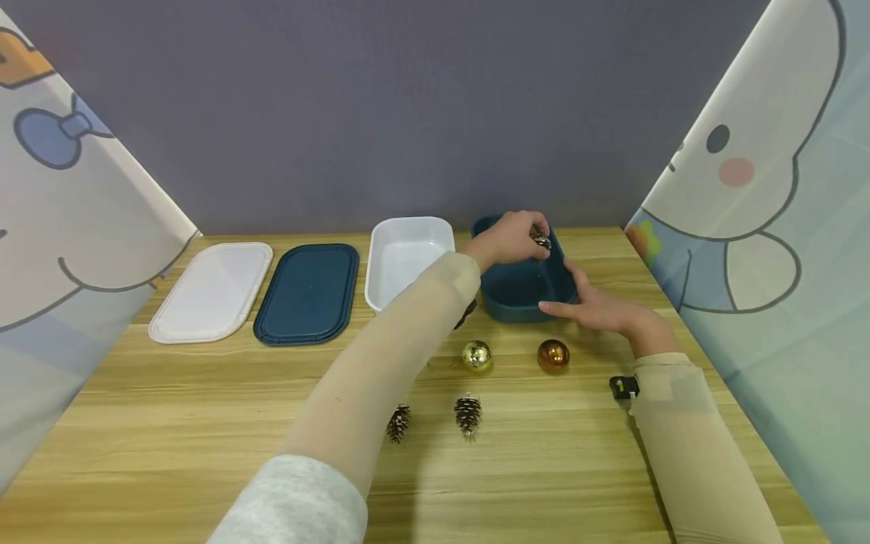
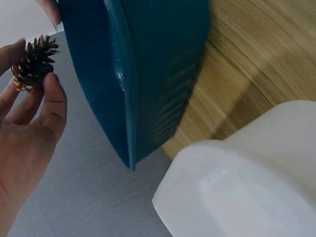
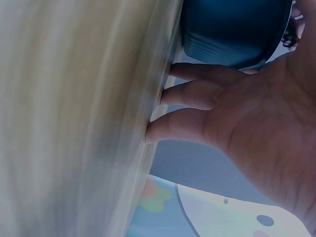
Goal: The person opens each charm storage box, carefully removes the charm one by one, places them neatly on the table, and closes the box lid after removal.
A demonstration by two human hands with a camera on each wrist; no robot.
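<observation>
- One pinecone [image 1: 541, 239] is what I have pinched between the thumb and fingertips of the left hand [image 1: 513, 238], held just above the opening of the dark blue container [image 1: 519, 313], toward its far right part.
- From the left wrist I see the same cone clear of the rim, its scales pointing outward, with the fingers curved round it.
- My right hand [image 1: 601, 306] is at the container's near right corner, thumb and forefinger spread along the outside; from the right wrist I see three fingers straight out, tips down at the surface [image 1: 170, 431].
- A white container [image 1: 408, 257] sits just left of the blue one, and I see nothing in the part left uncovered by the forearm.
- Nearer me, a gold ball [image 1: 476, 355] and a copper-coloured ball [image 1: 553, 355] rest in front of the blue container, apart from each other.
- Closer again, two more pinecones [image 1: 467, 415] lie on the wood-grain surface, the left one beside my left forearm.
- Further left, a dark blue lid [image 1: 307, 295] lies flat, then a white lid [image 1: 211, 292].
- Behind everything I have a grey wall [image 1: 374, 113], with cartoon-printed panels [image 1: 754, 174] at both sides.
</observation>
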